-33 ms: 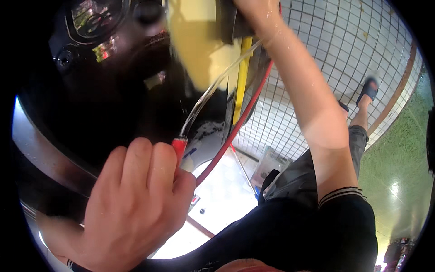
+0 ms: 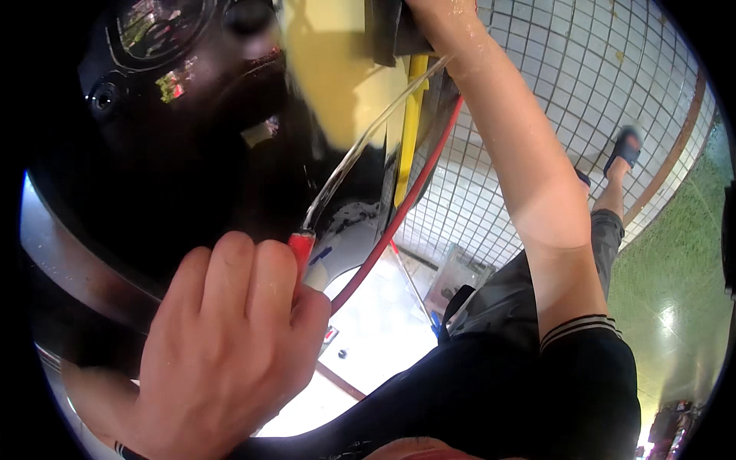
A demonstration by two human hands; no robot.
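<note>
My left hand (image 2: 230, 345) is closed around the end of a red hose (image 2: 302, 247), back of the hand upward. A thin stream of water (image 2: 337, 180) leaves the hose and runs up and to the right, reaching my right wrist. At the top edge is my right hand (image 2: 445, 17), wet and partly cut off, its fingers hidden. Beside it sits a dark, flat-sided piece (image 2: 392, 34); I cannot tell whether the hand grips it. Behind the stream is a glossy black surface (image 2: 222, 169) with a large pale yellow area (image 2: 337, 92).
A yellow strip (image 2: 411, 130) stands upright near the stream. The red hose line (image 2: 391, 234) curves along the black surface's rim. White tiled flooring (image 2: 552, 69) lies to the right, beside a green floor (image 2: 659, 284). A clear box (image 2: 456, 280) and my sandalled foot (image 2: 625, 149) are below.
My right hand and wrist have shifted very slightly, and the far end of the water stream with them. My left hand keeps its grip on the hose in nearly the same place.
</note>
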